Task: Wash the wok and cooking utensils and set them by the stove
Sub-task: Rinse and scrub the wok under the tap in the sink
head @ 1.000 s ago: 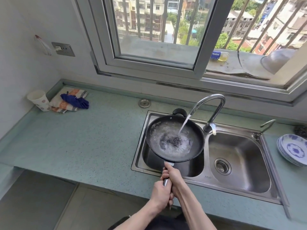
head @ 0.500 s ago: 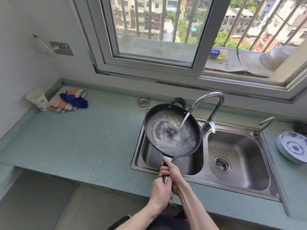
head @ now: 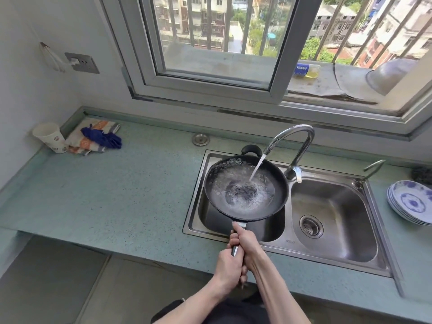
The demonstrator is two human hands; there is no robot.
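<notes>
A: Position of the wok (head: 245, 190) to be recorded. It is held over the left basin of the double sink (head: 374, 225), raised off the basin floor, with the stream from the tap (head: 292, 141) falling just right of its centre.

B: Noted. Grip state?

A: Both hands are wrapped round the long handle (head: 235, 250). The right hand (head: 245, 244) is closed on it nearest the pan; the left hand (head: 228, 265) is closed on it further back, toward the body. A short strip of metal shows between them.

B: Reason for two hands is judged to be load: a pool of water is carried in the bowl, and one long handle gives poor leverage. The pan is kept roughly level, so the water is retained for rinsing, not tipped out.

A: Materials. The wok is dark, matt, round and shallow, with a small black loop handle at the far rim. The water surface is foamy and broken around a dark patch at the middle; whether that is residue or bare pan cannot be told.

B: The sink is brushed steel; the right basin holds only a strainer drain. The worktop (head: 117, 195) is speckled blue-green, smooth.

A: Also logged: stacked blue-patterned plates (head: 411, 202) right of the sink; a paper cup (head: 50, 136) and folded cloth (head: 93, 136) at far left. No stove or utensils in view.

B: Task judged early: rinsing stage.
</notes>
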